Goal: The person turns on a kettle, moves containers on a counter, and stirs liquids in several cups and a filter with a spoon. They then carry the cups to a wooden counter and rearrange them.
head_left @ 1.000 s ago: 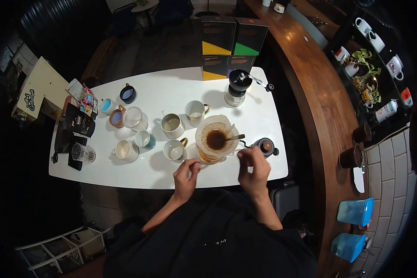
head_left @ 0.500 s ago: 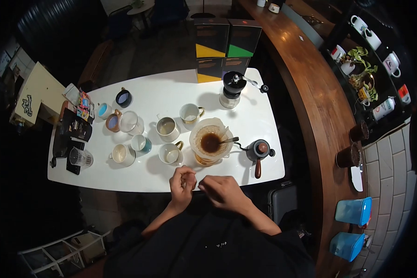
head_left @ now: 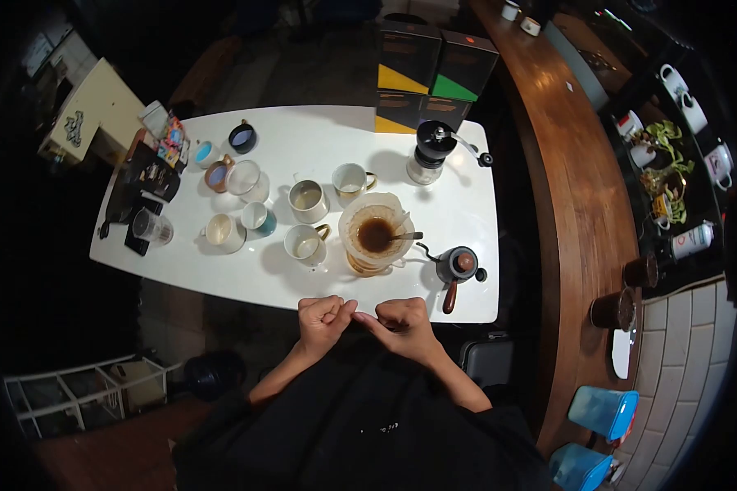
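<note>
My left hand (head_left: 323, 325) and my right hand (head_left: 403, 329) are held before my body at the table's front edge, fingers curled in and thumb tips close together. Nothing shows in either one. Just beyond them stands a coffee dripper with a paper filter (head_left: 352, 219), holding brown coffee (head_left: 376, 235). A spoon (head_left: 407, 236) leans in it. To its right is a dark gooseneck kettle (head_left: 457, 263) with a wooden handle. A white mug (head_left: 305, 245) with a gold handle stands on the left of the dripper.
Several cups and mugs, including a metallic mug (head_left: 309, 201), spread over the left of the white table (head_left: 303, 131). A hand grinder (head_left: 432, 153) stands at the back right, before stacked dark boxes (head_left: 434, 74). Along the right runs a wooden counter (head_left: 561, 180).
My view has shifted, so the table sits a little higher in it. My hands have turned, and the right thumb now points toward the left one.
</note>
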The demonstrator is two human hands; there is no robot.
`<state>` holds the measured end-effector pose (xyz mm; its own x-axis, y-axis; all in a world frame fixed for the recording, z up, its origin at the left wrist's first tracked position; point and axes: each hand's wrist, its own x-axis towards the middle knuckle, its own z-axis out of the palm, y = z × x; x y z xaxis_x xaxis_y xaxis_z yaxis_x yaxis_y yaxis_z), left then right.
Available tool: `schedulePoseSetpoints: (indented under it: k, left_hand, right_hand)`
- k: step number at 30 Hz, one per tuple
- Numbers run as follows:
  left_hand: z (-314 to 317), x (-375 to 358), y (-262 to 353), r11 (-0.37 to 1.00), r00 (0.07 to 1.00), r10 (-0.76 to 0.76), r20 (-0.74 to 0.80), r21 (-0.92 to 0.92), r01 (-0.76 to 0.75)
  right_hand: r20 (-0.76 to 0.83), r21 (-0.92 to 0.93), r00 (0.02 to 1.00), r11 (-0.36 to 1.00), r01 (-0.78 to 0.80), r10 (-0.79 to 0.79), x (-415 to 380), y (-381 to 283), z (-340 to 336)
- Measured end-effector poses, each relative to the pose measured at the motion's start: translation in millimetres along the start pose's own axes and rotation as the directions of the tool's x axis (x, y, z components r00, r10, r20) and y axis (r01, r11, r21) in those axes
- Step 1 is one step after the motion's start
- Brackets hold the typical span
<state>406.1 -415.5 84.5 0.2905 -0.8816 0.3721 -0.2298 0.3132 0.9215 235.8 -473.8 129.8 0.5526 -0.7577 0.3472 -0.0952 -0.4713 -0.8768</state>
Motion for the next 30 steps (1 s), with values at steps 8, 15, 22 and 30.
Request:
schedulePoseSetpoints:
  k: [8,15,22,30]
  left_hand:
    - [3,-41,40,0.979,0.993,-0.013,-0.119,0.203,0.037]
    - [-6,-80,49,0.967,0.987,-0.072,-0.143,0.232,0.104]
    - [-37,-92,58,0.958,0.946,-0.102,-0.307,0.226,0.177]
    - [-141,-131,55,0.939,0.852,-0.082,-0.518,0.246,0.240]
  right_hand:
    - [0.068,0.136,0.985,0.977,-0.166,0.158,-28,3,-2]
    - [0.283,0.217,0.944,0.947,-0.236,0.170,-41,7,11]
    - [0.439,0.232,0.878,0.920,-0.317,0.192,-24,-8,42]
    - [0.620,0.197,0.783,0.958,-0.210,0.045,21,-44,147]
